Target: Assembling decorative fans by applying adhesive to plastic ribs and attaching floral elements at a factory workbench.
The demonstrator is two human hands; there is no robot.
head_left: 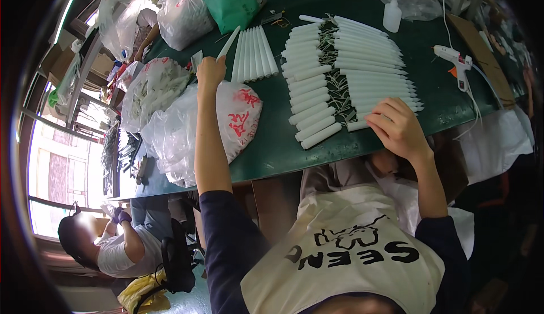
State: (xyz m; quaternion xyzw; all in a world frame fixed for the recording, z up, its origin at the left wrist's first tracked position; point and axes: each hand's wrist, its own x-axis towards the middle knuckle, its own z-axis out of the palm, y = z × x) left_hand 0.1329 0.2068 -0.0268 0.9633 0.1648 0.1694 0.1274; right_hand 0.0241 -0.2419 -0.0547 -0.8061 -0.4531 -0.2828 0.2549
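My left hand [211, 71] reaches over the plastic bags with its fingers closed round the lower end of a white taper candle [229, 43]. Beside it lies a fan of several more white tapers [253, 54]. My right hand [398, 126] is at the near end of the right-hand row of tapers [377, 82]. Its bent fingers are on the nearest candle [357, 126], partly hiding it. To the left runs a second row of white sticks [309, 87]. Thin wires and greenish strands [338, 90] lie in the gap between the rows.
A bulging plastic bag [241, 116] with red marks sits by my left forearm, other filled bags [156, 84] beyond. At the back stand a green bag [229, 0] and a white squeeze bottle [392, 15]. A corded glue gun [458, 62] lies right. Another person [127, 246] sits left.
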